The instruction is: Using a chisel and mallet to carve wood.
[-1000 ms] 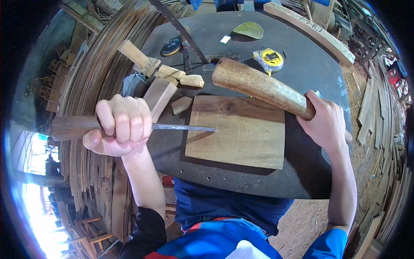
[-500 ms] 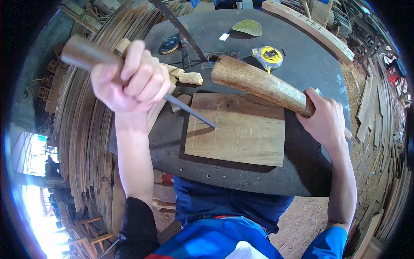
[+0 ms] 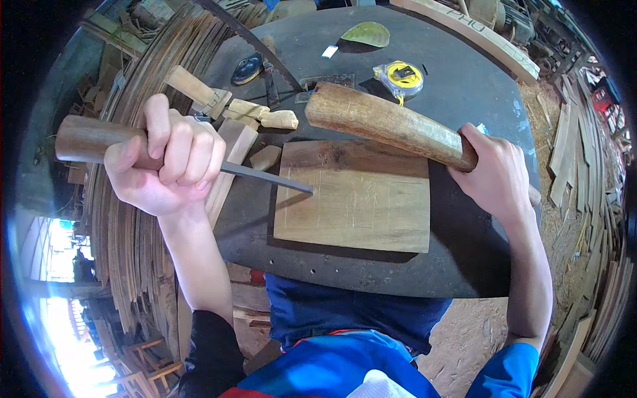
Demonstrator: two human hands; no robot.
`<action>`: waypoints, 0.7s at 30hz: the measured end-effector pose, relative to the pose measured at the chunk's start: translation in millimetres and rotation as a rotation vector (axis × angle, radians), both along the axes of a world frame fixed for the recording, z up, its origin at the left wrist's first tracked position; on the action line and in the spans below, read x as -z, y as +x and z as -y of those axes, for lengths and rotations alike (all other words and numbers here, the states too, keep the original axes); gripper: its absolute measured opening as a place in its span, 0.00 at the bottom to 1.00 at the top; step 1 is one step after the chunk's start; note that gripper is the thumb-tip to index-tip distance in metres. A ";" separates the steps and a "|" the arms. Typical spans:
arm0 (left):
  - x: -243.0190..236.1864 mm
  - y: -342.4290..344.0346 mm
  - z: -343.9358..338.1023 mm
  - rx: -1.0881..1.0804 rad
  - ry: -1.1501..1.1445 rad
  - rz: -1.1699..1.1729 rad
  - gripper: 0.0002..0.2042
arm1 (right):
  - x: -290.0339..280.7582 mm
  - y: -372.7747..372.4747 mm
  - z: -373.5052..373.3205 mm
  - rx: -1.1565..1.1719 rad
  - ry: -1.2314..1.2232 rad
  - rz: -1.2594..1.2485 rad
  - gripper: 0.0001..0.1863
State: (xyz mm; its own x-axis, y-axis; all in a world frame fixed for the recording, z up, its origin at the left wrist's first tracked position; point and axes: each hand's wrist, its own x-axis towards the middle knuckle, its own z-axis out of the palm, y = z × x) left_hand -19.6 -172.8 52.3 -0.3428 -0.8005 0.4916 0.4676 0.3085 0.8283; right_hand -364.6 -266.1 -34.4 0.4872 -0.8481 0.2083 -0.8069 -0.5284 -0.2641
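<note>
My left hand [image 3: 169, 159] is wrapped round the brown wooden handle of a chisel [image 3: 269, 178]. Its narrow metal blade slants down to the right, and the tip meets or hovers just over a flat wooden board [image 3: 371, 212]; which one I cannot tell. Scribed lines and shallow cuts mark the board's face. Closed on a thick wooden mallet [image 3: 391, 126], my right hand [image 3: 494, 169] is at the board's right. The mallet's blunt end points up-left across the board's far edge, raised clear of the chisel.
The board lies on a dark worktable [image 3: 464, 265]. A yellow tape measure [image 3: 400, 78], a green leaf [image 3: 367, 34], a small white piece [image 3: 330, 52] and a black disc [image 3: 247, 69] are farther back. Wood blocks [image 3: 229, 152] line the left; stacked planks [image 3: 123, 245] stand beyond.
My left hand has come down and leftward, tilting the chisel flatter; its tip stays near the same spot on the board. The mallet keeps about the same pose. The whole view shifted slightly.
</note>
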 end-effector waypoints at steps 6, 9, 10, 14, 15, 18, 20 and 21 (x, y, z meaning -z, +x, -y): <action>3.1 2.2 5.0 -0.033 -0.032 -0.006 0.13 | 1.3 0.2 -0.5 0.008 -0.003 -0.004 0.17; 3.3 7.0 7.0 0.005 -0.040 -0.008 0.14 | 0.9 1.7 -0.7 -0.003 -0.002 0.021 0.18; 4.2 6.7 7.7 0.008 -0.059 -0.016 0.14 | 0.6 1.5 -0.7 -0.005 -0.002 0.021 0.18; 5.6 5.9 10.3 0.063 -0.113 -0.039 0.15 | 0.1 -0.1 -0.3 0.015 0.019 0.006 0.18; 7.5 7.0 10.8 0.061 -0.112 -0.037 0.15 | 1.4 -0.8 0.1 0.016 0.016 0.011 0.18; 11.0 7.8 11.0 0.082 -0.082 -0.070 0.15 | 3.1 0.5 0.4 0.015 0.006 0.010 0.18; 11.2 4.0 9.7 -0.007 -0.054 -0.126 0.17 | 4.1 0.1 1.0 0.014 0.008 0.009 0.18; 10.7 2.9 9.6 -0.007 -0.055 -0.127 0.17 | 4.2 0.0 1.3 0.013 0.008 0.009 0.18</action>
